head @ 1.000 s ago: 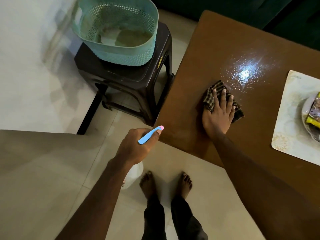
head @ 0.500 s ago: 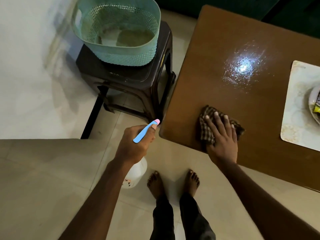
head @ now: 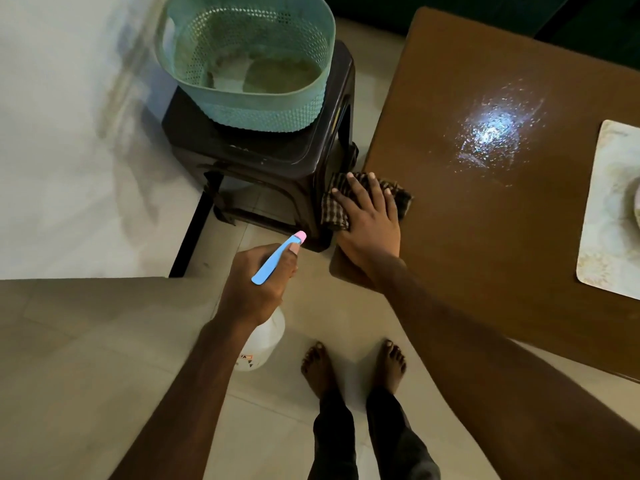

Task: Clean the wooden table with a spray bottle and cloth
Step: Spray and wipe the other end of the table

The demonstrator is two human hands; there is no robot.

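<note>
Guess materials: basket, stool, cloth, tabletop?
Basket: likely moulded plastic, matte teal, perforated walls. Stool: probably plastic, glossy dark brown, moulded ribs. Cloth: woven fabric, checked, crumpled. Tabletop: wood or wood-look laminate, semi-gloss; reflects light, droplets bead.

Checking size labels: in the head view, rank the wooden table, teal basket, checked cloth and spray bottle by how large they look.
1. wooden table
2. teal basket
3-4. spray bottle and checked cloth: look alike, both partly hidden, bottle nearer the camera, so not ranked.
</note>
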